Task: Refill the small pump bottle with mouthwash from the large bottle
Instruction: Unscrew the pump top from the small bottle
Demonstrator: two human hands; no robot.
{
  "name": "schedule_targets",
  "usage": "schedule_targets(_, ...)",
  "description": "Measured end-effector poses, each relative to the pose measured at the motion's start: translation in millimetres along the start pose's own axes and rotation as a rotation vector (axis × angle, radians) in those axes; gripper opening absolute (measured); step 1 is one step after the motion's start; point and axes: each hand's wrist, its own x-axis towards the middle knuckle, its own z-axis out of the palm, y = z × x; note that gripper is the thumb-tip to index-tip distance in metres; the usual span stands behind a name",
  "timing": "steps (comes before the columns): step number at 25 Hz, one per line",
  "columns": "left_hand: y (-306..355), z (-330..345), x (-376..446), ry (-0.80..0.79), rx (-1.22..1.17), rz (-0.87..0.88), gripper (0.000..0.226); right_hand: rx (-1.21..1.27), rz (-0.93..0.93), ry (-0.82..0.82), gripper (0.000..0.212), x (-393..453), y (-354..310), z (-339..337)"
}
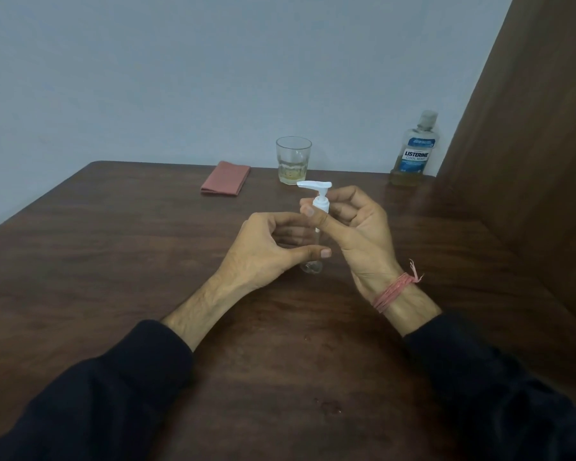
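Observation:
A small clear pump bottle (311,266) with a white pump head (316,191) stands upright at the middle of the brown table (113,244). My left hand (266,247) grips its clear body, thumb across the front. My right hand (356,224) pinches the white collar of the pump between thumb and fingers. The large mouthwash bottle (414,151), clear with a blue label and its cap on, stands at the far right of the table near the wall; a little yellowish liquid shows at its bottom.
A drinking glass (293,159) with a little pale liquid stands at the table's far edge, behind the pump bottle. A folded pink cloth (225,183) lies to its left. A brown wooden panel (529,144) rises along the right side.

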Motion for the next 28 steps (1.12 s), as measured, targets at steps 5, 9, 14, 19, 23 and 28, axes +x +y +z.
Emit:
schedule_targets(5, -2.5, -0.1, 1.6, 0.013, 0.002, -0.004, 0.055, 0.031, 0.010, -0.008, 0.025, 1.4, 1.4, -0.2)
schedule_targets(9, -1.3, 0.2, 0.5, 0.012, 0.014, -0.015, 0.049, 0.090, 0.015, -0.080, 0.032, -1.5, -1.5, -3.0)
schedule_targets(14, -0.4, 0.1, -0.3, 0.004, 0.018, -0.006, 0.050, 0.143, 0.069, -0.106, 0.049, -3.4, 0.2, -4.3)
schedule_targets(19, 0.2, 1.5, 0.2, 0.022, 0.030, -0.035, 0.051, 0.152, 0.111, -0.079, 0.041, -2.6, -2.5, -6.7)
schedule_targets(23, -0.6, 1.5, -0.2, 0.028, 0.033, -0.036, 0.053, 0.184, 0.137, -0.091, 0.027, -1.2, -2.0, -7.9)
schedule_targets(28, 0.6, 1.3, -1.4, 0.015, 0.023, -0.015, 0.057, 0.224, 0.124, -0.109, 0.031, -1.7, -1.0, -8.0)
